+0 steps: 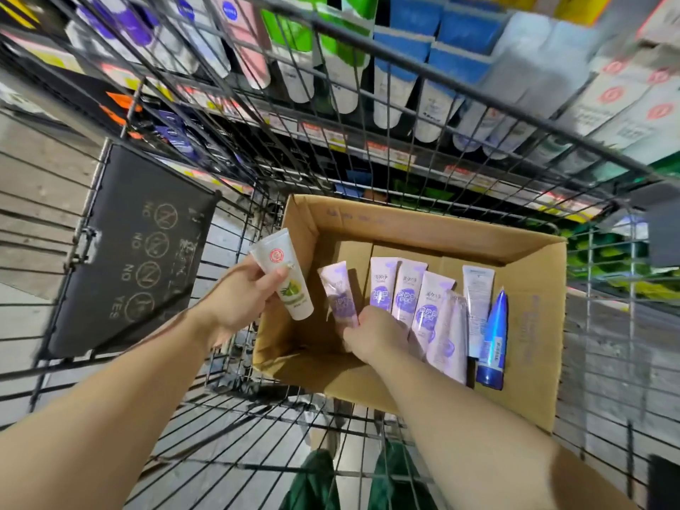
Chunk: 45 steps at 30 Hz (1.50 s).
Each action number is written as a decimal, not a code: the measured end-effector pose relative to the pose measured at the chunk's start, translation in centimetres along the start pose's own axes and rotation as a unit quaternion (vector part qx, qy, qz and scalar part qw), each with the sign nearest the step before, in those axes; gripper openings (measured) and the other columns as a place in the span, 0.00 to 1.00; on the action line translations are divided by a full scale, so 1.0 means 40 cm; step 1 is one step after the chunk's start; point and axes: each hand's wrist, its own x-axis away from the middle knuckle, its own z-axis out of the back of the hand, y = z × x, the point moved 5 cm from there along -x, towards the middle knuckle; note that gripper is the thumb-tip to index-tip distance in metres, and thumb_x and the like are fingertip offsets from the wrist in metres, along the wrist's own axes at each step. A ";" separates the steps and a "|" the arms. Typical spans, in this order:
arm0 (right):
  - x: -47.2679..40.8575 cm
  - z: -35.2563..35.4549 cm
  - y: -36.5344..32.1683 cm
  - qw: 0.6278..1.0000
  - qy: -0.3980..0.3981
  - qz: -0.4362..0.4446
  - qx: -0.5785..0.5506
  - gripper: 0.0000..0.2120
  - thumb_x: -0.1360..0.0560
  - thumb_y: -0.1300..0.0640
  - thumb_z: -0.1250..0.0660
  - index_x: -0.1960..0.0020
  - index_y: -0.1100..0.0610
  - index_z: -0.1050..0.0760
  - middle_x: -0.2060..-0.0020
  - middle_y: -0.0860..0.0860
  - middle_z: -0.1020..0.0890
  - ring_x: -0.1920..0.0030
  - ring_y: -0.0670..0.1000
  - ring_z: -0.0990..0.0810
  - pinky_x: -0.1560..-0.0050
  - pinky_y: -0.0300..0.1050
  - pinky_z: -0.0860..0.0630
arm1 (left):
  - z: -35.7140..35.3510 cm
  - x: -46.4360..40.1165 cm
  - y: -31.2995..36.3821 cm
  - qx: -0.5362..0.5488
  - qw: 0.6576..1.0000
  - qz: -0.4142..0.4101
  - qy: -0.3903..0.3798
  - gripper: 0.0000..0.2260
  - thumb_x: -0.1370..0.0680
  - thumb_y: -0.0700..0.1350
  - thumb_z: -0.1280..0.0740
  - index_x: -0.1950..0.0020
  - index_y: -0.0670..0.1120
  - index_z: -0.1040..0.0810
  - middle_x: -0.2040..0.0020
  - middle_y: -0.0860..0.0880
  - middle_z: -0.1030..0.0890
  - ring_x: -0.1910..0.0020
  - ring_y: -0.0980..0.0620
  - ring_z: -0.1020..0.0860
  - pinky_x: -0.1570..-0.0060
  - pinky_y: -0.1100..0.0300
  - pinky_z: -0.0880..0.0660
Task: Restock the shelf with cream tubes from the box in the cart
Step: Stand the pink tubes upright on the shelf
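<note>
- Cardboard box (522, 325) sits in the wire cart (206, 428), top open, flaps up; shelf (386, 152) w/ rows of tubes is just beyond the cart's far side.
- Left hand (239, 300) is closed round a white tube w/ green print (285, 279), held up over the box's left wall, cap end down.
- Right hand (375, 334) is down inside the box, fingers curled onto the lower end of a lilac tube (338, 296) that's tilted away from the rest. Can't tell if it's a firm pinch yet or just contact.
- More lilac tubes (404, 288) stand side by side against the back, then a pale blue-white tube (477, 300) & a dark blue tube (493, 344) to the right.
- Risks, as I judge it: grip is only at one end of the lilac tube, so it could slip or swing out on the lift.
- Knuckles touch the neighbouring lilac tubes; pulling up fast may topple the row.
- Both hands full = awkward shelving, could drop one thru the cart wires.
- Diff brands in hand, so mis-slotting on shelf is poss.
</note>
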 end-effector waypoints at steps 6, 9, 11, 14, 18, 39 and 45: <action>0.051 0.061 0.060 0.995 0.005 -0.020 -0.093 0.23 0.37 0.25 0.41 0.59 0.44 0.30 0.61 0.44 0.21 0.57 0.51 0.22 0.53 0.52 0.24 | -0.014 0.043 0.036 0.012 1.000 0.024 0.008 0.11 0.19 0.50 0.38 0.38 0.47 0.28 0.47 0.46 0.18 0.48 0.42 0.19 0.42 0.41 0.23; 0.070 0.115 0.104 0.992 -0.016 -0.010 -0.123 0.24 0.37 0.27 0.37 0.52 0.44 0.28 0.56 0.43 0.20 0.54 0.51 0.22 0.53 0.50 0.24 | -0.022 0.087 0.101 0.038 0.999 0.022 0.003 0.11 0.19 0.49 0.37 0.38 0.49 0.28 0.47 0.42 0.18 0.51 0.40 0.19 0.50 0.43 0.21; 0.118 0.194 0.111 0.986 -0.003 0.003 -0.166 0.26 0.38 0.29 0.32 0.47 0.43 0.27 0.51 0.44 0.19 0.52 0.49 0.21 0.52 0.50 0.21 | -0.031 0.129 0.170 0.046 0.999 0.016 -0.013 0.10 0.19 0.49 0.38 0.40 0.48 0.27 0.47 0.39 0.18 0.53 0.36 0.19 0.53 0.43 0.21; 0.225 0.332 0.110 0.974 0.007 0.024 -0.226 0.14 0.29 0.45 0.27 0.47 0.49 0.24 0.53 0.46 0.19 0.50 0.49 0.21 0.52 0.43 0.25 | -0.058 0.209 0.301 0.044 0.997 -0.014 -0.060 0.06 0.20 0.43 0.35 0.44 0.44 0.27 0.49 0.35 0.19 0.53 0.32 0.19 0.49 0.38 0.23; 0.379 0.524 0.139 0.955 0.082 0.039 -0.281 0.10 0.27 0.48 0.28 0.58 0.50 0.28 0.61 0.45 0.21 0.60 0.47 0.22 0.62 0.35 0.26 | -0.142 0.331 0.487 0.007 0.989 -0.079 -0.128 0.09 0.24 0.33 0.33 0.47 0.42 0.27 0.53 0.37 0.19 0.58 0.40 0.21 0.58 0.45 0.22; 1.090 1.175 1.128 0.855 0.360 0.100 -0.360 0.17 0.26 0.51 0.28 0.40 0.52 0.26 0.55 0.49 0.17 0.65 0.43 0.23 0.59 0.41 0.25 | -1.187 0.959 1.099 -0.151 0.860 -0.424 -0.241 0.18 0.25 0.39 0.28 0.38 0.49 0.28 0.48 0.45 0.18 0.53 0.51 0.18 0.59 0.60 0.23; 1.207 1.288 1.315 0.833 0.398 0.125 -0.364 0.13 0.24 0.51 0.30 0.42 0.49 0.28 0.56 0.47 0.18 0.66 0.43 0.22 0.69 0.31 0.28 | -1.380 1.061 1.192 -0.178 0.843 -0.447 -0.241 0.15 0.24 0.45 0.29 0.39 0.51 0.26 0.46 0.51 0.18 0.47 0.53 0.19 0.46 0.55 0.22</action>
